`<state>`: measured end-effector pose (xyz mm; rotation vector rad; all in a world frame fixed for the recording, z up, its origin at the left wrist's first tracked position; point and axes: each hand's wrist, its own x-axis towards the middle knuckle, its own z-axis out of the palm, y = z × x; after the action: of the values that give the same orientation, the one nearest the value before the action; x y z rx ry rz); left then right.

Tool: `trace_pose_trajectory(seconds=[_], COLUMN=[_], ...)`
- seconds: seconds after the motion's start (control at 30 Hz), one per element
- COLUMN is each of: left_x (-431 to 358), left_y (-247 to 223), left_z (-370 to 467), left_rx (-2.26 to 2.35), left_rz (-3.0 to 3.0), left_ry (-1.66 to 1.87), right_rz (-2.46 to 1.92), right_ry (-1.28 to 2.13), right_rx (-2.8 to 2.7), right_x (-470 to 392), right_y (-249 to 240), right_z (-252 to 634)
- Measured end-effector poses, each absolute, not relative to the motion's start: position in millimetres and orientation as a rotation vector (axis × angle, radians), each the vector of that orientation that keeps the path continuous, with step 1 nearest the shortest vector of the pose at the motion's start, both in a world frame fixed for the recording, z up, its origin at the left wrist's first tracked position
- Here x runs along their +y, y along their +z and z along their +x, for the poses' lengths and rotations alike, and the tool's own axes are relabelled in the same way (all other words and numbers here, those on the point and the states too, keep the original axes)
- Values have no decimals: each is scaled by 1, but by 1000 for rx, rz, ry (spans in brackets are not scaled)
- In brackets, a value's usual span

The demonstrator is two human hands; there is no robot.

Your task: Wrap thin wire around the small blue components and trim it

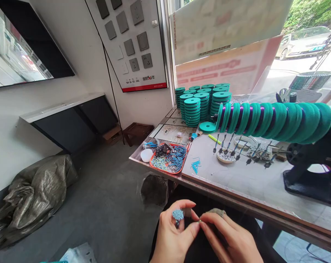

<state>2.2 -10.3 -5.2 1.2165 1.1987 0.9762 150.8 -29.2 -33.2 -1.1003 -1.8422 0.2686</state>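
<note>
- One crumpled grey-brown plastic sheet (40,190), on the floor at far left.
- One round, translucent white tub (146,155), on the left end of the bench (258,190).
- One orange-red rimmed tray (169,171), just right of it, heaped with blue, pale green and black pieces.
- One left hand (176,233), at the near side, finger and thumb pinched narrow; a round cluster of tiny blue beads (177,214) sits on a finger.
- One tiny, pale yellowish piece (199,220), between both hands' fingertips, mostly covered; its shape I cannot tell.
- At least nine stacks of teal discs (192,111), far side, plus one loose teal disc (207,126).
- One round dish (226,161) of white beads.
- One right hand (231,233), fingertips pinched on the same piece.
- Over ten teal discs on a horizontal rod (280,122), right.
</note>
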Motion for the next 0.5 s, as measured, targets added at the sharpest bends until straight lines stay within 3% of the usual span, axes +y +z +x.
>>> trace_pose_trajectory(seconds=[0.27, 0.5], left_x=[-8, -9], left_y=[-7, -9], left_z=[8, 12], left_rx=[1014, 823], left_rz=[951, 808], left_ry=[1048, 881], right_rz=[-1124, -1014], right_ry=[236, -209], right_rx=[-1767, -1964], right_x=[-31, -24], right_y=[-37, -31], right_z=[148, 154])
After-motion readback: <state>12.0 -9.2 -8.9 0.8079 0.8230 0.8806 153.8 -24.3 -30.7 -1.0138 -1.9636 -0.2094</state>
